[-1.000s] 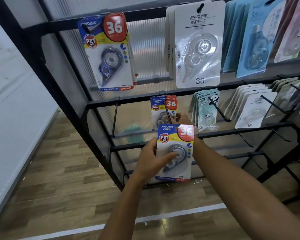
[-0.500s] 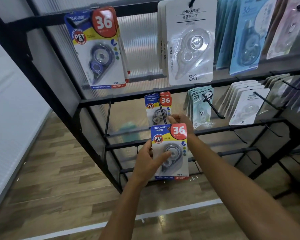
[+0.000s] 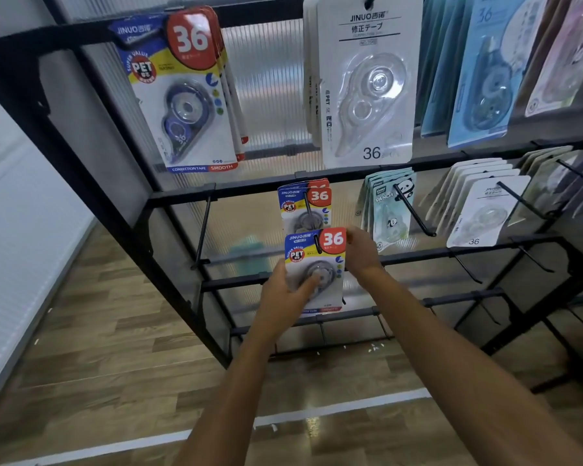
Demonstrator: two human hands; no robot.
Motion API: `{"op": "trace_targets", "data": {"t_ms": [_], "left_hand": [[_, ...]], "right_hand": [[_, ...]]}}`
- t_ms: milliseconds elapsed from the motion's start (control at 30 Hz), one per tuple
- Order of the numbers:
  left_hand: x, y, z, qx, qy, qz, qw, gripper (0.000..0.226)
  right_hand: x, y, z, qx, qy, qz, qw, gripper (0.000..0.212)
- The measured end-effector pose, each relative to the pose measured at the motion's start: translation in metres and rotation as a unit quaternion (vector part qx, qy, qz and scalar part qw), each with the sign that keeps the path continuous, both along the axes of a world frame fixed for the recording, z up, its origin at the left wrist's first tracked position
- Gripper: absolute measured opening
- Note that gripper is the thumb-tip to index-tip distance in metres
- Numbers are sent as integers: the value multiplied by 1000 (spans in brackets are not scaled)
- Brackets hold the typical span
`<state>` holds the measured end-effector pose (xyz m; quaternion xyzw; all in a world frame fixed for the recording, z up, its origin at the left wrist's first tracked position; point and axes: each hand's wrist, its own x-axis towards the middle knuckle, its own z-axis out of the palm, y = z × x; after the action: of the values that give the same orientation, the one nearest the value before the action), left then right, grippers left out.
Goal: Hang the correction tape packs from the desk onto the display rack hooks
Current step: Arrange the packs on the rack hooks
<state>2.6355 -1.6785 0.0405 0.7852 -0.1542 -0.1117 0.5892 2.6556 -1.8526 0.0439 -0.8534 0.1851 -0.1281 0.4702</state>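
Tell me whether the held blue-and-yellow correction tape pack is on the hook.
On: the black hook tip pokes through the held blue-and-yellow correction tape pack's hang hole.

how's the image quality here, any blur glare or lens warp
Head view: wide-angle warp bows the rack bars; the held correction tape pack reads sharp, though the left hand and right hand are slightly soft; glare streaks the white blister pack and a floor patch.
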Motion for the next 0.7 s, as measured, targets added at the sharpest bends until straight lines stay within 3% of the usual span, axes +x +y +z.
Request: {"op": "trace_targets", "data": {"t_ms": [133, 433, 700], "left_hand": [[30, -14, 2, 54, -18, -9, 998, 39], [83, -41, 13, 91, -16, -19, 996, 30], [72, -24, -14, 184, 4, 91, 979, 64]], "right_hand": [[0, -5, -1, 4, -12, -19, 1000, 29], [-3, 2, -17, -4, 13, 7, 1000, 20], [-13, 30, -21, -19, 49, 51, 997, 17]]}}
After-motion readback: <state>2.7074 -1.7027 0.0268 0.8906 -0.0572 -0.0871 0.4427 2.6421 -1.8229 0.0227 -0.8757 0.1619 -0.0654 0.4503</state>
